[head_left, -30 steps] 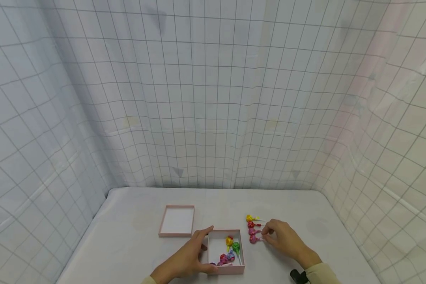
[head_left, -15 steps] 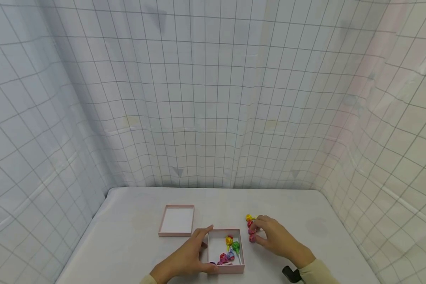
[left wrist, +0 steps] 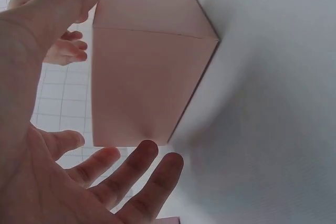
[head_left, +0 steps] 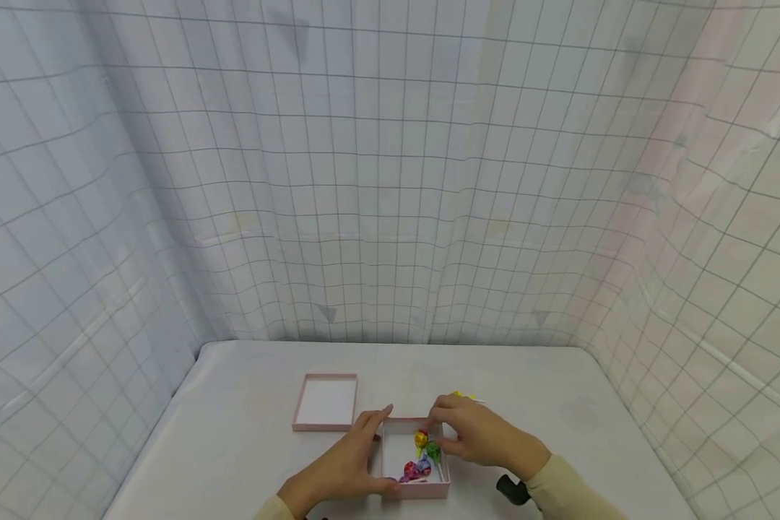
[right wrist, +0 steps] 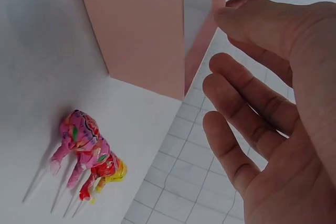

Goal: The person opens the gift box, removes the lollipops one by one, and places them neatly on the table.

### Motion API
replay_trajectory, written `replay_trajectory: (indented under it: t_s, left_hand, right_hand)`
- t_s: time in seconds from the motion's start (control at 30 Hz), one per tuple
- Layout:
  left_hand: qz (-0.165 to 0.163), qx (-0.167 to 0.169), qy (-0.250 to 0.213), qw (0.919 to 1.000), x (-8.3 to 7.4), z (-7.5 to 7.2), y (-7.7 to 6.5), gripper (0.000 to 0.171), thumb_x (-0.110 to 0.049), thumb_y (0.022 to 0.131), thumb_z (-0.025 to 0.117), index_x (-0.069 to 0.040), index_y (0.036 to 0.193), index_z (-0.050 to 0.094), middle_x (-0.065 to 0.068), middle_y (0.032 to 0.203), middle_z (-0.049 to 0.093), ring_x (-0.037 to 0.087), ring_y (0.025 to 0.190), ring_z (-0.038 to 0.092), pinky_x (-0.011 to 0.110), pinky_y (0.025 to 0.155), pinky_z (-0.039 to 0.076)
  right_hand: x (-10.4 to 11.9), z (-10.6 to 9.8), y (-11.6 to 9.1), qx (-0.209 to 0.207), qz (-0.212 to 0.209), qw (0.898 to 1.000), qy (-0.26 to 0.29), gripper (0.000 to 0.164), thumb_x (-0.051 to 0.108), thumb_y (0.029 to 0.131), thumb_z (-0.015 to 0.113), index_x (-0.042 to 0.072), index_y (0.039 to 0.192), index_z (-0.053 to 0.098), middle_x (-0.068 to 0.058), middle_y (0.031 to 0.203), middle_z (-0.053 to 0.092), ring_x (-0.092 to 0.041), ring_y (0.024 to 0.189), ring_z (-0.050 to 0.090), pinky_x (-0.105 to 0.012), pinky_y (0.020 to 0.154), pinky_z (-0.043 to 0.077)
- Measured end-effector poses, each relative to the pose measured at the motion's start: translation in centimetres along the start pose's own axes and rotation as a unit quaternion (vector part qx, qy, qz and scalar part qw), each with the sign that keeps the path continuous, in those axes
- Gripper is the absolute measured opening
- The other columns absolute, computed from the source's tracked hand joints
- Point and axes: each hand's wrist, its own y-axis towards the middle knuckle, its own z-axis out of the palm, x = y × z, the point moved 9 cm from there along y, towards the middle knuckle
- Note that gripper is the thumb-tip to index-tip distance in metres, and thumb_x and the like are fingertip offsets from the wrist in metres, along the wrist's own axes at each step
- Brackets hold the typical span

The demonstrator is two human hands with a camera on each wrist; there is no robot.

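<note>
A shallow pink box (head_left: 416,492) with a white inside stands near the front of the table, holding several wrapped lollipops (head_left: 432,451) in its right half. My left hand (head_left: 341,466) spans the box's left side, thumb at the front wall and index finger at the back corner. In the left wrist view, its other fingertips (left wrist: 149,148) lie along the left wall. My right hand (head_left: 484,437) is at the box's right rim, thumb tip overlapping it in the right wrist view. Its remaining fingers are loosely bent with nothing visible between them.
Pink, red and yellow lollipops (right wrist: 79,129) lie in a row on the table, right of the box, sticks pointing away from it. A pink-edged lid (head_left: 326,402) lies inside up at the back left. White gridded curtains (head_left: 390,217) surround the table.
My right hand has moved left, from the row of lollipops to the box's right rim, and the lollipops stay on the table. My left hand has kept its place at the box.
</note>
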Motion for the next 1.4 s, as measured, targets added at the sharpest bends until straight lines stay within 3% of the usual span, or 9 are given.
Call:
replay_trajectory:
  t_s: [0.17, 0.37, 0.63, 0.93, 1.17, 1.4]
  left_hand:
    - [0.021, 0.000, 0.022, 0.9995, -0.8, -0.2, 0.1, 0.121, -0.056, 0.092, 0.098, -0.015, 0.184, 0.031, 0.015, 0.175, 0.046, 0.034, 0.141, 0.068, 0.052, 0.115, 0.064]
    - [0.015, 0.007, 0.031, 0.9994, -0.8, -0.3, 0.1, 0.114, -0.059, 0.092, 0.097, -0.010, 0.178, 0.042, 0.013, 0.170, 0.052, 0.032, 0.141, 0.067, 0.053, 0.115, 0.063]
    - [0.005, 0.014, 0.011, 0.9998, -0.4, -0.3, 0.1, 0.113, -0.055, 0.092, 0.099, -0.010, 0.178, 0.042, 0.012, 0.167, 0.053, 0.035, 0.141, 0.068, 0.049, 0.113, 0.063]
    - [0.016, 0.003, 0.006, 0.9998, -0.2, -0.3, 0.3, 0.113, -0.054, 0.090, 0.101, -0.009, 0.176, 0.043, 0.009, 0.163, 0.055, 0.029, 0.136, 0.068, 0.040, 0.109, 0.062]
    - [0.022, 0.001, -0.009, 0.9997, 0.2, -0.1, 0.3, 0.113, -0.053, 0.091, 0.101, -0.010, 0.177, 0.042, 0.007, 0.161, 0.054, 0.027, 0.135, 0.069, 0.036, 0.107, 0.061]
    - [0.019, 0.001, -0.018, 0.9997, 0.0, -0.1, 0.2, 0.113, -0.051, 0.091, 0.101, -0.009, 0.176, 0.041, 0.008, 0.161, 0.054, 0.029, 0.135, 0.068, 0.037, 0.107, 0.062]
  right_hand:
    - [0.6, 1.1, 1.2, 0.068, -0.007, 0.998, 0.007, 0.025, 0.016, 0.104, 0.090, 0.016, 0.128, 0.084, 0.004, 0.126, 0.078, -0.011, 0.117, 0.076, -0.029, 0.106, 0.064]
    - [1.3, 2.3, 2.7, 0.128, -0.014, 0.992, 0.016, 0.027, 0.017, 0.104, 0.090, 0.017, 0.130, 0.084, 0.001, 0.128, 0.079, -0.009, 0.116, 0.075, -0.027, 0.108, 0.063]
    - [1.7, 4.6, 3.5, 0.199, 0.006, 0.979, 0.035, 0.027, 0.017, 0.105, 0.090, 0.021, 0.131, 0.085, 0.010, 0.128, 0.081, 0.000, 0.110, 0.070, -0.024, 0.107, 0.061]
    - [1.9, 6.3, 4.4, 0.214, -0.018, 0.976, 0.044, 0.023, 0.016, 0.104, 0.091, 0.020, 0.126, 0.086, 0.014, 0.115, 0.081, 0.002, 0.096, 0.069, -0.013, 0.090, 0.057]
    - [2.4, 7.6, 5.1, 0.231, -0.032, 0.972, 0.025, 0.012, 0.015, 0.102, 0.092, 0.018, 0.112, 0.087, 0.016, 0.094, 0.077, 0.006, 0.081, 0.063, -0.008, 0.079, 0.053]
    - [2.5, 7.9, 5.2, 0.234, -0.024, 0.972, 0.029, 0.012, 0.013, 0.102, 0.092, 0.019, 0.111, 0.087, 0.018, 0.092, 0.074, 0.007, 0.080, 0.059, -0.010, 0.078, 0.053]
